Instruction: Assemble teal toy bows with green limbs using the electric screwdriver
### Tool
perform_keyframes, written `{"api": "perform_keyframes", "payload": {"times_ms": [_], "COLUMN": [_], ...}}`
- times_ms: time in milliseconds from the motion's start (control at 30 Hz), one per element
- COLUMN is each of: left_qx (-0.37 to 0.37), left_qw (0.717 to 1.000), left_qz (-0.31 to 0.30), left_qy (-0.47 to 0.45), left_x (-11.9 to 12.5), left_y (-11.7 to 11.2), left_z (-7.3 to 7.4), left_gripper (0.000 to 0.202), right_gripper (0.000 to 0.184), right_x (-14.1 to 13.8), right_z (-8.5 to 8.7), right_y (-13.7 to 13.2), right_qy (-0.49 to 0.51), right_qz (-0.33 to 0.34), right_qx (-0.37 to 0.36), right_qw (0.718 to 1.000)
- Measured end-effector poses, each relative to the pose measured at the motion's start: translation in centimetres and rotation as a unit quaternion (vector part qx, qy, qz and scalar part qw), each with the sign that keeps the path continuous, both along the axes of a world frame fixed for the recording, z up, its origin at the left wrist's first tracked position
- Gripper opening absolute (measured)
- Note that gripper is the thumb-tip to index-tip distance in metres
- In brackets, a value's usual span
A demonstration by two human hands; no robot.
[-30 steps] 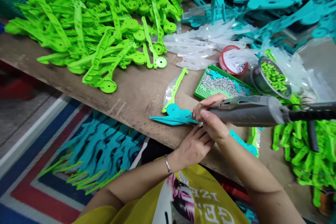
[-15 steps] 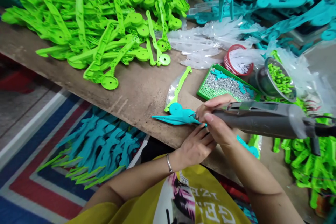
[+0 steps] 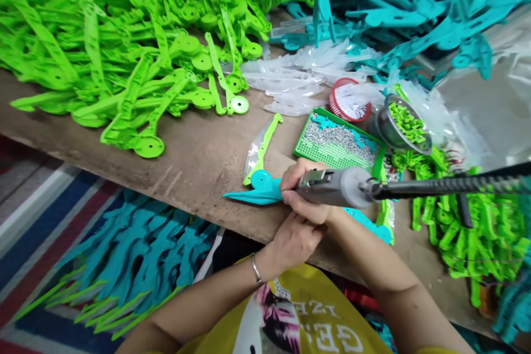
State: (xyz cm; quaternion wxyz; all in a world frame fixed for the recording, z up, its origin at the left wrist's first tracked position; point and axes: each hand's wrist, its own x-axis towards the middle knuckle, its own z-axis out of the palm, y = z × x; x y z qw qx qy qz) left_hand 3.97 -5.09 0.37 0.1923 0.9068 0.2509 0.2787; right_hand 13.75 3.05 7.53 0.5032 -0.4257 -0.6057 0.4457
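Observation:
My right hand (image 3: 312, 211) is wrapped around a grey electric screwdriver (image 3: 327, 187), whose cord runs off to the right. Its tip is hidden behind my fingers, over a teal plastic part (image 3: 267, 192) with a pointed end and a round disc. Below it, my left hand (image 3: 296, 239) is closed at the teal part's near side, holding it on the table; its fingertips are covered by my right hand. Just beyond the disc lies a lime-green arm with a clear blade (image 3: 261, 149). Another teal-and-green piece (image 3: 373, 224) rests right of my hands.
A green tray (image 3: 307, 146) of small metal screws stands beyond my hands, beside a red basket (image 3: 333, 100) and a metal bowl (image 3: 388, 127) of green bits. Lime-green parts (image 3: 145, 66) are heaped far left, teal ones (image 3: 398, 16) far right. Assembled pieces (image 3: 136, 249) hang below the table edge.
The screwdriver has swung more upright, its rear end now pointing toward the camera. My right hand has closed in over the teal part, hiding the tip. The view has shifted slightly right.

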Motion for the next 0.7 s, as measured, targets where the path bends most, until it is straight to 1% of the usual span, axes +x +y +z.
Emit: {"api": "perform_keyframes", "payload": {"times_ms": [67,100,133,167,200,233,300,333,400,467,533,600,700], "left_qx": [0.0,0.003,0.007,0.012,0.015,0.018,0.024,0.027,0.033,0.037,0.036,0.034,0.033], "left_qw": [1.0,1.0,1.0,1.0,0.999,0.999,0.999,0.999,0.999,0.999,0.999,0.999,0.999], "left_qz": [-0.001,0.0,-0.002,-0.003,-0.003,-0.004,-0.001,0.002,0.005,0.005,0.004,0.003,0.007], "left_qy": [-0.01,-0.018,-0.025,-0.028,-0.028,-0.026,-0.025,-0.027,-0.034,-0.038,-0.038,-0.037,-0.04], "left_x": [0.1,0.1,0.1,0.1,0.1,0.1,0.1,0.1,0.1,0.1,0.2,0.2,0.2], "left_y": [0.0,0.1,0.1,0.2,0.3,0.4,0.5,0.5,0.5,0.5,0.5,0.5,0.5], "left_z": [-0.1,-0.1,-0.1,0.0,0.2,0.3,0.5,0.6,0.6,0.5,0.4,0.3,0.5], "left_gripper": [0.021,0.021,0.022,0.026,0.03,0.033,0.035,0.035,0.033,0.033,0.033,0.033,0.033], "right_gripper": [0.018,0.015,0.014,0.015,0.017,0.019,0.021,0.02,0.019,0.019,0.018,0.016,0.016], "right_x": [0.3,0.6,1.1,1.8,2.5,3.4,5.2,6.1,7.6,8.4,8.6,8.5,8.2], "right_z": [0.5,0.7,1.0,1.3,1.5,1.6,1.5,1.3,0.5,-0.4,-1.1,-1.6,-1.9], "right_y": [0.3,0.3,0.5,0.6,0.9,1.3,2.2,2.7,3.6,4.1,4.3,4.4,4.6], "right_qy": [0.023,0.036,0.048,0.064,0.081,0.097,0.113,0.106,0.075,0.043,0.026,0.035,0.07], "right_qz": [0.042,0.052,0.043,0.015,-0.033,-0.095,-0.219,-0.263,-0.31,-0.33,-0.342,-0.339,-0.321], "right_qx": [0.011,0.011,0.011,0.02,0.042,0.074,0.137,0.152,0.148,0.126,0.113,0.107,0.111], "right_qw": [0.999,0.998,0.998,0.998,0.995,0.988,0.959,0.947,0.936,0.935,0.932,0.934,0.938]}}
